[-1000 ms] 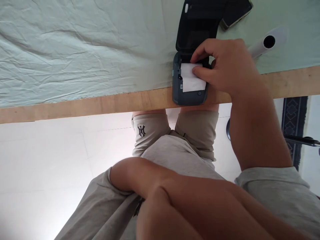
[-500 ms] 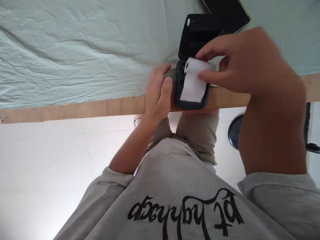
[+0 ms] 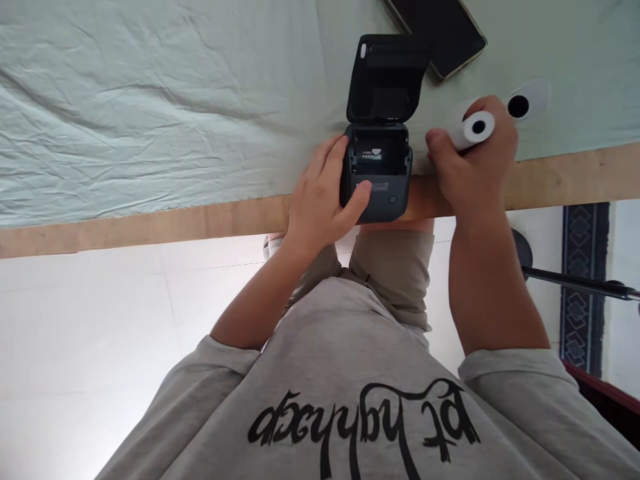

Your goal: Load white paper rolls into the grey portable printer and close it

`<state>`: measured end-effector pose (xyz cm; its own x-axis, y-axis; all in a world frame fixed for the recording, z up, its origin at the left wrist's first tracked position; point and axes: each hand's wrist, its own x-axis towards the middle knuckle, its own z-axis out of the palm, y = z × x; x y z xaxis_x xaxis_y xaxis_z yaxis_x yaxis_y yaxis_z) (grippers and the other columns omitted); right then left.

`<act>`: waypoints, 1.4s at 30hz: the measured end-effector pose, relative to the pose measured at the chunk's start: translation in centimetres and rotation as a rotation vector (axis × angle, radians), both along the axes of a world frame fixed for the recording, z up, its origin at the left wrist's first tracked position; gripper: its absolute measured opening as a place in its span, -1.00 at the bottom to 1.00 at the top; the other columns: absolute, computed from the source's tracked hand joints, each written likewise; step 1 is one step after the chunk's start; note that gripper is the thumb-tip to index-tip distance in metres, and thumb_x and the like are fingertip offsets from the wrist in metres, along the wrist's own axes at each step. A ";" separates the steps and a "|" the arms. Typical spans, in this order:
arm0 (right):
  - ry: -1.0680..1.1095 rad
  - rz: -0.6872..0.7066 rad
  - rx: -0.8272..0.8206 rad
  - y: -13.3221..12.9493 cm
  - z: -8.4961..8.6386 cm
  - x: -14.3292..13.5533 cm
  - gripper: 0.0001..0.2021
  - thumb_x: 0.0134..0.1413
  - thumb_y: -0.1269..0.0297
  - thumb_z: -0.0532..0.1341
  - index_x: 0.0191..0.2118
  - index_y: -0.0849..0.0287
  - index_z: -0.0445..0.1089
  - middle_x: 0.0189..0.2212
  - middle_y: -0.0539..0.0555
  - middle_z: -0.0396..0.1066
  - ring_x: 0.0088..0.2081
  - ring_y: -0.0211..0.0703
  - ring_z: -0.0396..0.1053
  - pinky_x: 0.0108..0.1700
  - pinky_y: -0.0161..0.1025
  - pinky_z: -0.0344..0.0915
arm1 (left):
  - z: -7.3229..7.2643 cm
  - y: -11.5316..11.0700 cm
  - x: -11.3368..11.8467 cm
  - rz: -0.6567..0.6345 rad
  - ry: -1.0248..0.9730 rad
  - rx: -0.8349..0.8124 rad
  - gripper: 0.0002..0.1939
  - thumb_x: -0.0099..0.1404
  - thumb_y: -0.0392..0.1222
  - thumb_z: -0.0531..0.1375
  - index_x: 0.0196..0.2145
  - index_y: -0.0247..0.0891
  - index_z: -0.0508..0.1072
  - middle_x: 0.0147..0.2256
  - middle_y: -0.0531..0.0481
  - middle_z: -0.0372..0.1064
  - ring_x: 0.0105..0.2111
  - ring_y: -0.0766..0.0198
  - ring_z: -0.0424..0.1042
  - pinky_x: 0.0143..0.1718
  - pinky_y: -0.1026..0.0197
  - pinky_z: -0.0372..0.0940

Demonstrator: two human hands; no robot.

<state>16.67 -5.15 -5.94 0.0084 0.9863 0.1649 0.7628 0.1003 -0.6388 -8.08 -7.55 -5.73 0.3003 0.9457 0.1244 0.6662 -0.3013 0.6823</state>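
A small dark thermal printer point(image 3: 376, 203) lies at the table's edge with its lid point(image 3: 385, 80) tipped back. Its paper bay is bare inside, with a small white label showing on the floor of the bay. My left hand point(image 3: 325, 193) grips the printer's left side, thumb resting across its front top. To the right of the printer, my right hand point(image 3: 475, 160) is closed around a white paper roll point(image 3: 470, 131), whose dark core hole faces up toward me. Just beyond that hand is a second white roll point(image 3: 537, 99) with a wider black core hole.
A dark phone point(image 3: 443, 33) lies behind the printer lid. Pale green cloth point(image 3: 175, 100) covers the table, and a bare wooden strip point(image 3: 200, 220) runs along its near edge. On the floor at right are a black stand point(image 3: 575, 279) and a patterned dark border point(image 3: 583, 267).
The paper roll has come out of the printer bay and moved right in my right hand. My left hand has moved onto the printer's side. The second roll has come into sight.
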 end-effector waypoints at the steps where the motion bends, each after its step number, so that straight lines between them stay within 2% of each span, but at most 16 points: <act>1: -0.043 -0.059 0.033 -0.1 0.4 -0.2 -0.78 0.21 0.06 0.23 -0.16 0.02 0.25 -0.14 0.20 0.38 -0.03 0.13 0.35 0.04 0.08 0.27 | 0.0 0.0 0.0 -0.001 0.000 0.000 -0.42 0.44 0.18 -0.05 0.28 -0.13 0.18 0.33 -0.17 0.19 0.35 0.07 0.20 0.35 -0.01 0.20; 3: -0.087 -0.173 0.104 -0.2 1.1 -0.9 -0.78 0.11 0.20 0.32 -0.19 0.02 0.26 -0.13 0.18 0.41 -0.03 0.10 0.37 0.07 0.06 0.28 | -0.1 0.0 0.0 -0.010 -0.012 0.016 -0.42 0.45 0.18 -0.05 0.28 -0.17 0.18 0.32 -0.20 0.20 0.34 0.06 0.21 0.35 0.00 0.20; 6: -0.072 -0.141 0.058 -0.2 1.4 -1.8 -0.72 0.07 0.34 0.31 -0.12 -0.01 0.27 -0.12 0.11 0.42 -0.09 0.01 0.38 0.03 0.01 0.33 | -0.5 0.1 -0.1 -0.021 -0.048 0.060 -0.40 0.46 0.20 -0.06 0.27 -0.19 0.19 0.31 -0.24 0.21 0.32 0.03 0.24 0.32 0.00 0.22; 9: 0.007 -0.146 0.048 -0.5 0.9 -1.8 -0.53 -0.03 0.43 0.33 0.01 -0.04 0.26 -0.07 0.03 0.42 -0.08 -0.05 0.41 0.02 0.00 0.37 | -1.0 0.1 -0.2 -0.028 -0.098 0.098 -0.40 0.46 0.25 -0.06 0.26 -0.18 0.20 0.30 -0.25 0.22 0.29 -0.03 0.28 0.28 -0.03 0.26; 10: 0.034 -0.146 0.090 -0.8 0.7 -1.7 -0.49 -0.05 0.45 0.33 0.03 -0.05 0.25 -0.03 0.03 0.41 -0.02 -0.05 0.41 0.03 -0.01 0.38 | -1.2 0.2 -0.3 -0.033 -0.110 0.109 -0.39 0.46 0.25 -0.05 0.26 -0.19 0.20 0.29 -0.26 0.23 0.28 -0.04 0.28 0.27 -0.03 0.27; 12: 0.047 -0.154 0.288 -1.5 0.5 -1.2 -0.50 -0.06 0.46 0.32 0.02 -0.05 0.28 -0.01 0.03 0.36 0.07 -0.02 0.38 -0.05 -0.06 0.39 | -1.3 0.2 -0.3 -0.039 -0.118 0.124 -0.40 0.46 0.24 -0.03 0.26 -0.21 0.21 0.28 -0.28 0.23 0.28 -0.04 0.29 0.25 -0.02 0.29; 14: -0.010 -0.220 0.527 -1.9 0.4 -0.3 -0.60 -0.02 0.46 0.29 -0.06 -0.04 0.32 -0.10 0.01 0.32 0.01 -0.03 0.38 -0.19 -0.13 0.31 | -1.4 0.2 -0.3 -0.043 -0.117 0.134 -0.40 0.46 0.22 -0.02 0.26 -0.22 0.21 0.28 -0.29 0.24 0.28 -0.04 0.29 0.24 -0.01 0.30; 16: -0.071 -0.300 0.616 -1.8 0.2 0.7 -0.65 -0.01 0.47 0.29 -0.10 -0.03 0.34 -0.14 0.02 0.29 -0.08 -0.05 0.37 -0.26 -0.16 0.24 | -1.4 0.2 -0.4 -0.043 -0.119 0.137 -0.41 0.46 0.21 -0.01 0.26 -0.22 0.21 0.28 -0.29 0.24 0.27 -0.05 0.29 0.24 -0.02 0.30; 21: -0.043 -0.343 0.434 -0.2 -0.7 2.4 -0.63 -0.05 0.53 0.33 -0.09 0.08 0.36 -0.09 0.15 0.28 -0.05 0.00 0.32 -0.11 -0.07 0.30 | -1.5 0.3 -0.4 -0.040 -0.132 0.112 -0.39 0.45 0.24 0.00 0.27 -0.18 0.20 0.29 -0.26 0.22 0.28 -0.07 0.28 0.25 -0.05 0.28; 24: 0.072 -0.353 0.366 0.3 -1.2 2.5 -0.62 -0.02 0.57 0.25 -0.06 0.10 0.31 -0.16 0.12 0.30 -0.16 -0.09 0.32 -0.25 -0.16 0.25 | -1.6 0.3 -0.5 -0.050 -0.134 0.104 -0.38 0.45 0.25 0.00 0.28 -0.18 0.19 0.29 -0.26 0.22 0.27 -0.07 0.29 0.25 -0.05 0.28; 27: 0.176 -0.237 0.372 0.3 -1.5 2.5 -0.51 -0.10 0.69 0.08 -0.04 0.11 0.30 -0.21 0.07 0.35 -0.26 -0.18 0.30 -0.28 -0.21 0.20 | -1.5 0.2 -0.5 -0.041 -0.127 0.106 -0.38 0.46 0.24 0.00 0.28 -0.20 0.19 0.29 -0.27 0.22 0.27 -0.07 0.29 0.25 -0.04 0.28; 29: 0.138 -0.200 0.358 0.2 -1.6 2.5 -0.50 -0.14 0.68 0.09 -0.05 0.12 0.35 -0.17 0.10 0.36 -0.22 -0.17 0.31 -0.28 -0.22 0.20 | -1.5 0.2 -0.4 -0.035 -0.130 0.106 -0.39 0.46 0.24 0.00 0.28 -0.18 0.19 0.29 -0.26 0.23 0.27 -0.07 0.29 0.25 -0.05 0.27; 33: 0.058 -0.297 0.320 0.4 -1.7 2.6 -0.55 -0.15 0.57 0.26 -0.06 0.14 0.38 -0.10 0.18 0.33 -0.16 -0.11 0.32 -0.32 -0.22 0.20 | -1.4 0.2 -0.3 -0.031 -0.128 0.121 -0.37 0.46 0.25 -0.02 0.28 -0.22 0.20 0.28 -0.28 0.24 0.26 -0.07 0.29 0.24 -0.04 0.29; 38: 0.039 -0.300 0.325 0.6 -1.8 2.7 -0.46 -0.18 0.69 0.08 -0.02 0.14 0.33 -0.14 0.13 0.35 -0.16 -0.16 0.32 -0.19 -0.19 0.25 | -1.5 0.1 -0.3 -0.027 -0.136 0.117 -0.38 0.46 0.26 -0.01 0.28 -0.17 0.20 0.29 -0.25 0.23 0.27 -0.06 0.28 0.24 -0.04 0.29; 40: -0.022 -0.353 0.302 0.6 -1.7 2.8 -0.54 -0.15 0.64 0.15 -0.07 0.13 0.37 -0.13 0.15 0.30 -0.14 -0.12 0.29 -0.23 -0.19 0.23 | -1.5 0.1 -0.3 -0.024 -0.134 0.112 -0.37 0.45 0.26 0.00 0.29 -0.17 0.20 0.29 -0.25 0.23 0.27 -0.07 0.28 0.24 -0.04 0.29; 42: -0.027 -0.365 0.248 0.5 -1.7 3.0 -0.55 -0.09 0.57 0.22 -0.02 0.11 0.36 -0.06 0.16 0.27 -0.10 -0.09 0.28 -0.23 -0.18 0.23 | -1.5 0.1 -0.3 -0.028 -0.129 0.111 -0.37 0.45 0.26 0.00 0.29 -0.18 0.19 0.29 -0.26 0.22 0.27 -0.07 0.28 0.25 -0.05 0.28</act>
<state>19.64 -4.62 -7.68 0.3415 0.8501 0.4009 0.7926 -0.0313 -0.6089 -8.36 -7.42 -7.19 0.3013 0.9155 0.2668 0.5652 -0.3968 0.7233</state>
